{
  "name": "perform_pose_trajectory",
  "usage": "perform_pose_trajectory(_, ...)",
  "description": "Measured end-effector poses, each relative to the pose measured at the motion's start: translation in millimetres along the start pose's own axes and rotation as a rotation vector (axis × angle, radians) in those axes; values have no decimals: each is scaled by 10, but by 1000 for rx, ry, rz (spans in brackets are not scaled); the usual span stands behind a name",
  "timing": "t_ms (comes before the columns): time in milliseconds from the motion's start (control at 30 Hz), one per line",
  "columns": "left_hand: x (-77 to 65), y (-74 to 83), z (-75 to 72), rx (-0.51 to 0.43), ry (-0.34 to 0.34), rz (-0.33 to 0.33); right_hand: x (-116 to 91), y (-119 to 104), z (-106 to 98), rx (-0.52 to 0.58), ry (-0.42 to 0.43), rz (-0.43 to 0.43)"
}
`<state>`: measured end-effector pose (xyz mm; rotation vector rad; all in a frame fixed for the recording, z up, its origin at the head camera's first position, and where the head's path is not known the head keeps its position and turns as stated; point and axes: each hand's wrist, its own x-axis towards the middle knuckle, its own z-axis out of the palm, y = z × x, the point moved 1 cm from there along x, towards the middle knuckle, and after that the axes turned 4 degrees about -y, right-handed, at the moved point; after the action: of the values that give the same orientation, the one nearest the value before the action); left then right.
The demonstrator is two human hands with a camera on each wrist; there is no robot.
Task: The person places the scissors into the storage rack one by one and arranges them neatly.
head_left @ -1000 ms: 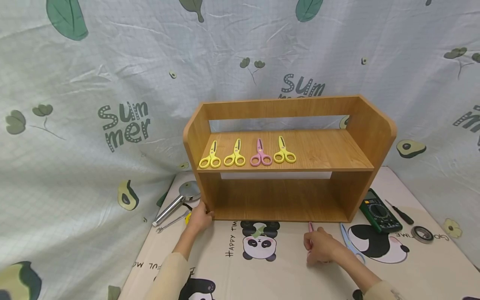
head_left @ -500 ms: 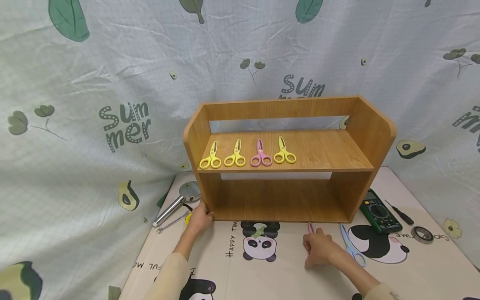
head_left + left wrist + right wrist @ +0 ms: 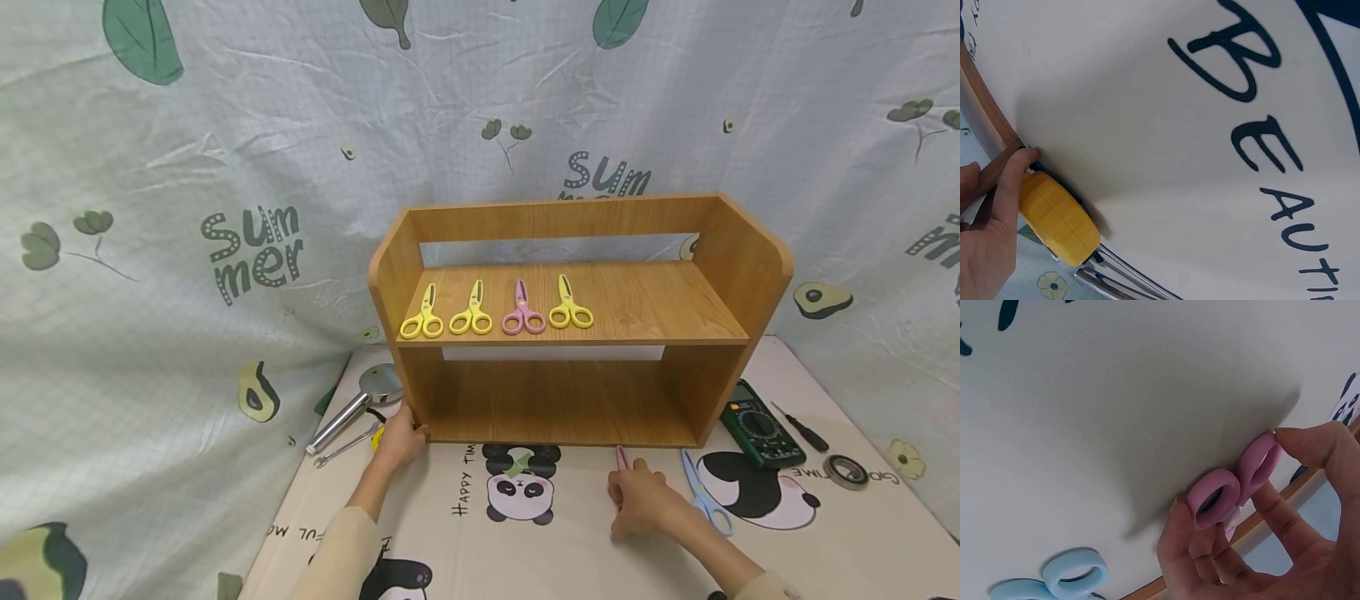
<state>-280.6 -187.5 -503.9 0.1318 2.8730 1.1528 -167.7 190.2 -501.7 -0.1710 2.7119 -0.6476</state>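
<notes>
A two-tier wooden shelf [image 3: 660, 300] stands on the table. My left hand [image 3: 402, 437] grips the front lower corner of its left side panel; in the left wrist view the fingers [image 3: 1007, 200] close around the wooden edge. My right hand [image 3: 645, 498] holds pink scissors [image 3: 621, 457] in front of the shelf. The right wrist view shows the fingers around the pink scissors' handle loops [image 3: 1254, 456], blades mostly hidden. Blue scissors [image 3: 697, 490] lie just right of that hand. On the upper tier are yellow scissors [image 3: 470, 315] and another pink pair [image 3: 521, 315], in a row.
Left of the shelf lie a strainer-like metal tool [image 3: 348, 417], a wrench [image 3: 347, 444] and a yellow tape measure [image 3: 1060, 219] beside my left hand. A green multimeter [image 3: 761, 425], a black-handled screwdriver [image 3: 810, 435] and a tape roll [image 3: 846, 472] lie on the right.
My right hand has shifted slightly over the pink scissors, leaving more of the blue scissors visible. My left hand stays on the shelf corner.
</notes>
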Motion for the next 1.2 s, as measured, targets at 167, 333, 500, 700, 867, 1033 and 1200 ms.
perform_pose_trajectory(167,-2,14,1,-14,0,1,-15,7,4,4,0,-5)
perform_pose_trajectory(333,-13,17,-4,-14,1,-4,-33,11,12,9,-8,-3)
perform_pose_trajectory(500,-7,10,-1,-16,1,-6,-64,4,2,7,-22,5)
perform_pose_trajectory(700,-13,11,-12,-10,1,5,-146,-71,-91,-7,-6,-20)
perform_pose_trajectory(867,-30,5,-15,-5,2,13,-220,-182,-202,-15,-36,-32)
perform_pose_trajectory(1033,-16,-11,-3,-3,-3,7,-308,-312,-347,-30,-58,-52)
perform_pose_trajectory(1200,3,-12,-1,-6,-10,-3,-411,-468,-563,-8,-100,-76)
